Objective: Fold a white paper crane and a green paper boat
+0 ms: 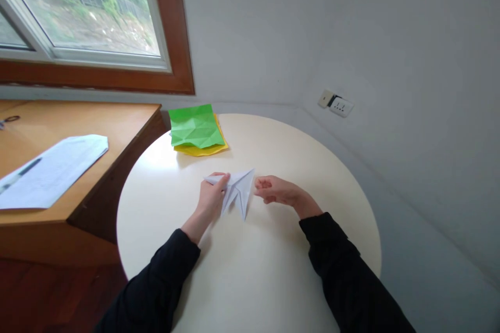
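A folded white paper figure (242, 187) with several pointed flaps is held up just over the round table. My left hand (213, 195) pinches its left side, the thumb on top and the fingers partly hidden behind the paper. Two narrow points of the figure hang downward, and another points up to the right. Just right of the figure is my right hand (276, 191), with a small gap between it and the paper. Its fingers are loosely curled, a little apart from the thumb, and I see nothing in them.
Creased green paper (195, 127) lies over yellow paper (203, 151) at the back left of the round white table (250, 281). On the wooden desk (128, 119) to the left are white sheets (74, 166), a dark pen (30, 166) and scissors (11, 119). Walls border the table's back and right.
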Available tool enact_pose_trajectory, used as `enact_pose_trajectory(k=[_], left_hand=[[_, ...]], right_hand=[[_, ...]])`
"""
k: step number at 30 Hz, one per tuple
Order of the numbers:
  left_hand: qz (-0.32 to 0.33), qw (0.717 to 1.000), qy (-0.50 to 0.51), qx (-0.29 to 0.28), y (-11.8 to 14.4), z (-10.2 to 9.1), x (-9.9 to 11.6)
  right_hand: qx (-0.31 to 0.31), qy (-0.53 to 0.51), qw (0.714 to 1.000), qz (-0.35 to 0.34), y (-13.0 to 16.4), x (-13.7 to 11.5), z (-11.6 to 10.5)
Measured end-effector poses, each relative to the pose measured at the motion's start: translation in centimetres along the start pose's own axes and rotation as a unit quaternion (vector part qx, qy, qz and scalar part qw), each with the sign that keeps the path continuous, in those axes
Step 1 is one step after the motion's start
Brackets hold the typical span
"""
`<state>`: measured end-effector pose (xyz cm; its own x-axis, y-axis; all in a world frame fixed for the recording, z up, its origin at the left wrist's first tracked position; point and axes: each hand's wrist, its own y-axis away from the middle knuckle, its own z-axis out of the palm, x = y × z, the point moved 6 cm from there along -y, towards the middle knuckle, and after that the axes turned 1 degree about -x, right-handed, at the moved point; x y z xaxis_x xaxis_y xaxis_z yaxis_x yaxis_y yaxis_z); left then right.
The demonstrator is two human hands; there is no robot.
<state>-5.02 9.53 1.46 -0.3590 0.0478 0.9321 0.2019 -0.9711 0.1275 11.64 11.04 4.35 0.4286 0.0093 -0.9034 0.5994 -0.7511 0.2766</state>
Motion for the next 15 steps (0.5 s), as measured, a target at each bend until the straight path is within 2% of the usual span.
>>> enact_pose_trajectory(k=[2,5,7,9,12,15], left_hand=[[0.018,1.0,-0.001,0.003,-0.1,-0.3,0.3],[0.05,0.999,-0.005,0.01,-0.3,-0.7,0.8],[0.073,0.997,-0.007,0.016,-0.4,-0.9,1.1],[0.093,0.995,-0.003,0.022,-0.5,-1.1,1.3],[0.116,0.993,0.008,0.027,-0.6,-1.2,1.7],[0.127,0.991,0.027,0.027,-0.7,-1.3,1.9]], right_hand=[[0.031,-0.093,0.995,-0.014,-0.4,-0.1,0.6],[0.129,-0.167,0.977,-0.026,-1.7,0.5,1.4],[0.188,-0.18,0.964,-0.046,-2.8,0.8,2.2],[0.244,-0.153,0.954,-0.087,-3.8,0.6,3.1],[0.325,-0.05,0.93,-0.161,-4.2,-0.5,4.2],[0.369,0.068,0.902,-0.212,-4.0,-1.9,5.5]])
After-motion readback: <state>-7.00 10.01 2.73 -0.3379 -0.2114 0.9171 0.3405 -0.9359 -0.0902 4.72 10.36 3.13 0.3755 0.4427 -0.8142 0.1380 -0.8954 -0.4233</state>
